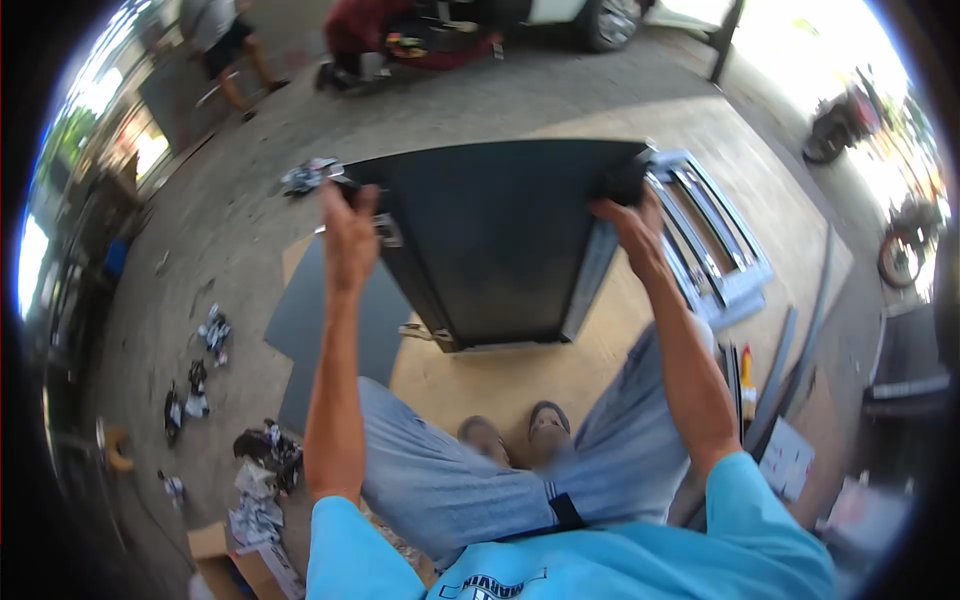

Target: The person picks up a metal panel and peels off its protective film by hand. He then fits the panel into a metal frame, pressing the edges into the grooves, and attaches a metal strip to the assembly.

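A large dark panel (490, 235) with metal-edged sides stands tilted in front of me, its wide edge at the top and its narrow edge low on the tan board (450, 385). My left hand (350, 235) is closed round its upper left corner, beside a small metal fitting (388, 232). At the upper right corner, my right hand (635, 225) grips the panel, with a black piece (622, 180) at the fingers. The fingertips of both hands are partly hidden. A brass-coloured fitting (418, 331) sits by the panel's lower left edge.
On the right lies a silver-blue slotted frame (710, 235). A grey sheet (335, 340) is under the left arm. Crumpled wrapping (258, 505) and a cardboard box (245, 565) are at lower left. Long strips (780, 370) lie right. Other people (365, 40) are near a car (610, 20).
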`<state>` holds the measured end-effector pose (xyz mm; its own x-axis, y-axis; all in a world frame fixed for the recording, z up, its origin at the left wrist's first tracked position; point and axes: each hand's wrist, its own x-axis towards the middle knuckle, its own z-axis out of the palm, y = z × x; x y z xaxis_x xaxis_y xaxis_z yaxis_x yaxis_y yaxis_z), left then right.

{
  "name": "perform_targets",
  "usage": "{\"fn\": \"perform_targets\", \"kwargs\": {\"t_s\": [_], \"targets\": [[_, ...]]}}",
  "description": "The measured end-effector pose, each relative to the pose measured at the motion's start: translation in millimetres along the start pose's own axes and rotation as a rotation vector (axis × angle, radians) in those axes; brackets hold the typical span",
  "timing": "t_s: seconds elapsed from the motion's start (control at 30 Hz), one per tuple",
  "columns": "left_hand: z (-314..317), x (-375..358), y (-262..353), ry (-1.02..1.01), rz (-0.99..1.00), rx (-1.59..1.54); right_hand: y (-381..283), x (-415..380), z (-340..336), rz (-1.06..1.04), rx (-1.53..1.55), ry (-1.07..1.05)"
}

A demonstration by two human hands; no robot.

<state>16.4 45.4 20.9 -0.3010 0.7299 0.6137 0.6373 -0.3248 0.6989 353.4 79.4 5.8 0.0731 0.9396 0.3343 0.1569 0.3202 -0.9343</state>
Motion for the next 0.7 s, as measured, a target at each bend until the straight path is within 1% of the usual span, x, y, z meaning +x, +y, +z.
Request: {"fn": "perform_targets", "kwargs": {"t_s": [0.03, 0.07, 0.1, 0.13, 0.17, 0.2, 0.23, 0.27, 0.3, 0.33, 0.4, 0.43, 0.47, 0.53, 0.57, 0.6, 0.63, 0.67, 0.7], "targets": [[-3, -2, -2, -0.024, -0.039, 0.056, -16, -3, 0, 0.095, -0.131, -0.004], [-4, -1, -16, -0.008, 0.113, 0.101, 4, 0, 3, 0.03, 0.061, -0.039], [-10, 1, -36, -0.004, 0.028, 0.125, 6, -1, 5, 0.045, -0.037, -0.076], [-22, 8, -70, 0.007, 0.011, 0.261, 21, 0, 16, -0.075, 0.07, -0.05], [-27, 0, -51, 0.038, 0.033, 0.207, 18, -4, 20, -0.122, 0.182, -0.051], [-34, -2, -50, 0.034, -0.114, 0.145, 8, -6, 23, -0.047, 0.095, -0.024], [-34, -11, -26, 0.056, -0.126, 0.171, 7, -8, 27, -0.037, 0.157, -0.015], [-38, -12, -25, 0.026, -0.145, 0.214, -1, -10, 26, 0.071, 0.091, -0.011], [-37, -16, -20, 0.077, -0.117, 0.226, -17, -12, 15, 0.233, -0.07, -0.069], [-37, -19, -17, 0.147, -0.089, 0.239, -26, -11, 0, 0.23, -0.07, -0.046], [-41, -16, -21, 0.168, -0.032, 0.269, -32, -15, -24, 0.06, -0.31, -0.324], [-41, -15, -25, 0.196, 0.011, 0.3, -21, -14, -31, -0.045, -0.375, -0.355], [-36, -16, -12, 0.186, 0.009, 0.31, -9, -18, -41, -0.034, -0.367, -0.358], [-25, -19, 28, 0.13, -0.11, 0.04, 20, -40, -66, 0.057, 0.086, -0.298], [-23, -16, 34, 0.116, -0.126, 0.047, 47, -57, -79, 0.171, 0.065, -0.211], [-21, -12, 38, 0.177, -0.198, 0.048, 80, -81, -94, 0.285, 0.04, -0.121], [-15, -12, 37, 0.233, -0.267, 0.053, 112, -113, -107, 0.444, -0.194, -0.056], [-22, -9, 12, 0.213, -0.277, 0.059, 163, -155, -114, 0.488, -0.44, 0.008], [-41, 3, -29, 0.154, -0.063, 0.252, 190, -202, -126, 0.521, -0.501, -0.073]]}}
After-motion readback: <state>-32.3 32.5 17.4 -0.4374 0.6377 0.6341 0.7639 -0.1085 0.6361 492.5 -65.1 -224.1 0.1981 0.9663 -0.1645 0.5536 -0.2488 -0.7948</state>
